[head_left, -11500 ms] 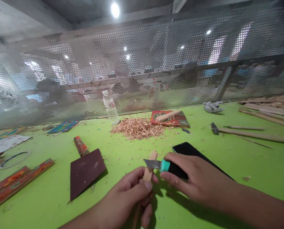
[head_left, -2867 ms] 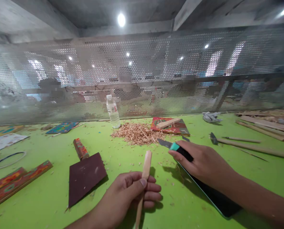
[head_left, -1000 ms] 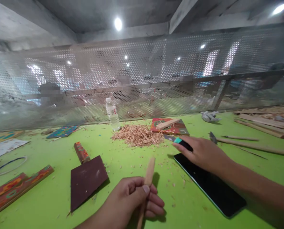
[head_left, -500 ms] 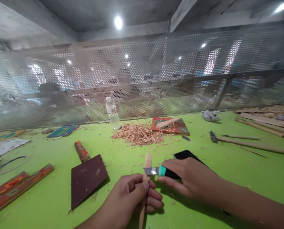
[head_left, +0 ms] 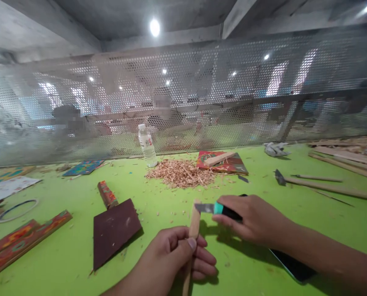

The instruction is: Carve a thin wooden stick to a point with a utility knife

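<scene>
A narrow wooden stick [head_left: 194, 222] is pinched between the thumb and fingers of my left hand [head_left: 174, 255], its flat wider end pointing away from me. My right hand [head_left: 251, 216] grips a utility knife [head_left: 223, 210] with a black and teal handle. The blade lies across the stick near its far end and appears to touch it. Under my right forearm lies a dark phone [head_left: 294, 263], partly covered. A heap of wood shavings [head_left: 182, 173] sits beyond the stick.
Brown sandpaper [head_left: 117, 234] and painted wood strips [head_left: 29, 242] lie to the left. At the back stand a water bottle [head_left: 147, 146] and a painted board [head_left: 223, 162] bearing a wood piece. A hammer [head_left: 319, 185] rests at right. Perforated metal screen [head_left: 183, 98] borders the table.
The knife blade has moved away from me along the stick, from near my left thumb to the far end. More of the phone shows below my right forearm.
</scene>
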Motion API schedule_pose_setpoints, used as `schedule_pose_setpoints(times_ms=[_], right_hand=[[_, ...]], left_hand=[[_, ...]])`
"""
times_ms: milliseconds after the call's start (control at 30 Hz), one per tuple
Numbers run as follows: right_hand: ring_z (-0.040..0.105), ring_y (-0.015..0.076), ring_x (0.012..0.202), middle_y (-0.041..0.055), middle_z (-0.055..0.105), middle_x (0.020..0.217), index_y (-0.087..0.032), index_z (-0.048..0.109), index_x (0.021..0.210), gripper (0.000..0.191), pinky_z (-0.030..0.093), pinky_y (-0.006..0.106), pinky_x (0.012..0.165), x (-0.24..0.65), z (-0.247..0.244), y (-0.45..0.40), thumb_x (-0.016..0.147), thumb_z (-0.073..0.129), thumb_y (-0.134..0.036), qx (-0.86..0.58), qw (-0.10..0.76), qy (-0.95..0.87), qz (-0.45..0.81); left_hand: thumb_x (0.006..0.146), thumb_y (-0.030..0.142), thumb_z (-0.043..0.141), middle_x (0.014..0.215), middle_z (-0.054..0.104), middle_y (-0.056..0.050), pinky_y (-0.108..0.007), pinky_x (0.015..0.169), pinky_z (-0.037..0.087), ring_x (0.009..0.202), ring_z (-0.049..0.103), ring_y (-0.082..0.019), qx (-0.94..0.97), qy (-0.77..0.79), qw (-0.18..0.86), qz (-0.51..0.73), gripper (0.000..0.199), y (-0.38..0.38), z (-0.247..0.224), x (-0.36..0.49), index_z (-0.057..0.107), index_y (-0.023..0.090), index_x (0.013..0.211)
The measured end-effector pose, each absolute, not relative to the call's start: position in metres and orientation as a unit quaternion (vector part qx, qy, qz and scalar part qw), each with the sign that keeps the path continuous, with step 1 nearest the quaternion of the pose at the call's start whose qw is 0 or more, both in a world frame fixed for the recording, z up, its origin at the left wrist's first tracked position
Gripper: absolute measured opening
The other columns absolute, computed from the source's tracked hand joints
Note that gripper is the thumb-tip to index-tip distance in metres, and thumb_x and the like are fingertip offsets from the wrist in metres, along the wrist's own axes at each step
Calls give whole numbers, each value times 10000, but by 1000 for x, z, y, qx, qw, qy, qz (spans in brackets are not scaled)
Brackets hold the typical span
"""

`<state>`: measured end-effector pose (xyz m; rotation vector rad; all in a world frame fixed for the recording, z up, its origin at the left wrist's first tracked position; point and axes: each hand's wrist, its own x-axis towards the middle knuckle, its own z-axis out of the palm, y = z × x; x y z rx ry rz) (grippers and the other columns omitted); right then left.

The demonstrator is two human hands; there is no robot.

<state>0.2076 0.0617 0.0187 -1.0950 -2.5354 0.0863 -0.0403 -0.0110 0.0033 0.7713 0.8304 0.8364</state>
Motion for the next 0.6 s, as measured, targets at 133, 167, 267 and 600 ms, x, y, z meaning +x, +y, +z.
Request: schedule_pose_setpoints(times_ms=[133,167,267,600], right_hand=[[592,185,624,36,694,764,-209,612,899,549,289,316,592,196,14,48,1085,363,-661,-357,155,-920,53],[594,187,625,37,695,764,-208,613,897,554,287,318,594,195,13,46,1086,357,-662,-358,155,-919,50],[600,189,617,41,700,763,-206,626,894,563,297,315,588,197,11,50,1086,353,-660,-360,161,-918,33],[626,238,636,48,650,719,-231,557,888,552,366,327,597,226,20,88,1097,282,-662,-478,261,-838,-43]], left_hand=[[736,525,940,873,781,-142,-277,741,580,772,781,-193,359,371,768,379,529,-11,6,-40,719,87,934],[736,525,940,872,781,-141,-278,745,580,768,779,-190,361,372,766,380,526,-11,7,-40,720,87,928],[728,534,942,861,789,-139,-273,737,580,748,776,-180,368,381,757,383,527,-12,9,-40,727,85,904],[737,489,954,890,814,-156,-272,746,582,766,792,-179,347,358,775,387,508,-12,0,-40,740,76,943]])
